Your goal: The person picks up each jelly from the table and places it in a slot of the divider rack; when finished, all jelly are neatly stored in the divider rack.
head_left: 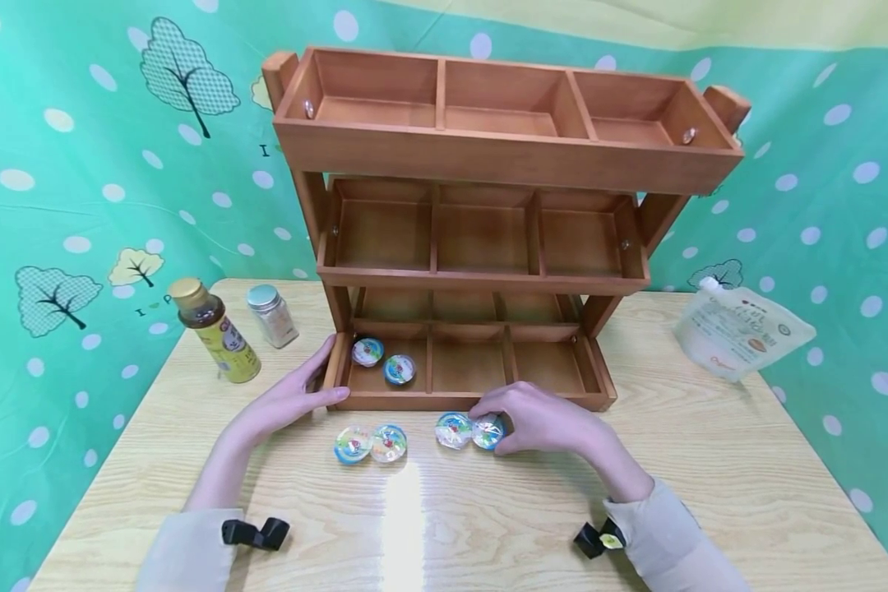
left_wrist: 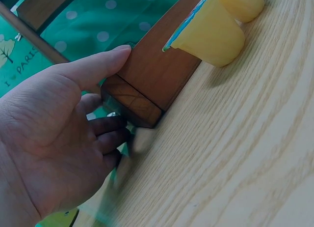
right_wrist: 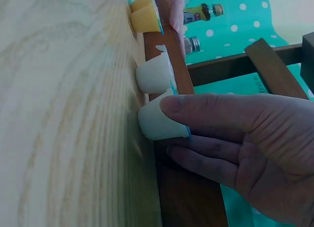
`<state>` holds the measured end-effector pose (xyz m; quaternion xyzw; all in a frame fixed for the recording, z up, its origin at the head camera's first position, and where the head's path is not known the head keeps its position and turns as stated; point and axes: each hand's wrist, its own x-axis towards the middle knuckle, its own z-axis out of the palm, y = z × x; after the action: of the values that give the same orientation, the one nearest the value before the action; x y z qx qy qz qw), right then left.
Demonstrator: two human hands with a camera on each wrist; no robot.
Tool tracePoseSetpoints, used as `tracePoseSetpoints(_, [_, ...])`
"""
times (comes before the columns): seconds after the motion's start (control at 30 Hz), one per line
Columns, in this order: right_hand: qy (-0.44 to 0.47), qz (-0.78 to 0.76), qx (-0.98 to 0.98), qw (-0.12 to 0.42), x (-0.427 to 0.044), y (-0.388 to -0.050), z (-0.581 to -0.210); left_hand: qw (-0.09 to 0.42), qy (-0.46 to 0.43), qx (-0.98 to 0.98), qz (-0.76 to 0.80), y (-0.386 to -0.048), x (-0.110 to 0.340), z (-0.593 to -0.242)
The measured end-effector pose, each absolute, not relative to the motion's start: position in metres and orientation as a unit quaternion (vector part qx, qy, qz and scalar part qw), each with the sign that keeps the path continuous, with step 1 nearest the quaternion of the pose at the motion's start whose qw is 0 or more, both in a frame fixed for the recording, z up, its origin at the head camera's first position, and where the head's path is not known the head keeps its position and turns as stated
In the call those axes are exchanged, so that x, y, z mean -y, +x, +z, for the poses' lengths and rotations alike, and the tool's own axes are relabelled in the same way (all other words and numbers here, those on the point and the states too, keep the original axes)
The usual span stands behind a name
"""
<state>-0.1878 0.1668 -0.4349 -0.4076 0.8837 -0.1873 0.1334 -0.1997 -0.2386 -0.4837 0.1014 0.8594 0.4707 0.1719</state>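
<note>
At the left end of the wooden rack's bottom tier (head_left: 385, 401), my left hand (head_left: 289, 403) grips the corner, thumb at the front and fingers along the side. My right hand (head_left: 536, 418) pinches a white jelly cup (right_wrist: 159, 120) with a printed lid between thumb and fingers. Beside it, touching or nearly so, stands another white jelly cup (head_left: 453, 431). Two yellow jelly cups (head_left: 353, 444) stand together on the table further left, in front of the rack. In the bottom tier's left compartment lie two more jelly cups (head_left: 400, 370), lids up.
Above rise the rack's middle tier (head_left: 481, 280) and top tier (head_left: 503, 152), each split into three compartments. A brown-capped bottle (head_left: 225, 341) and a blue-lidded jar (head_left: 273, 316) stand on the left of the table (head_left: 326, 526). A white spouted pouch (head_left: 740, 330) stands on the right.
</note>
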Motion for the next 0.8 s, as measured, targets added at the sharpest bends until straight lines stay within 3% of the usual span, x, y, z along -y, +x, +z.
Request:
tracePoseSetpoints(0.33, [-0.399, -0.2, -0.883, 0.144, -0.178, -0.189, -0.421, 0.171, 0.099, -0.86, 0.47, -0.199, 0.239, -0.484])
tracePoseSetpoints(0.8, [-0.389, -0.352, -0.838, 0.154, -0.192, -0.197, -0.416, 0.168, 0.106, -0.858, 0.474, -0.198, 0.241, -0.484])
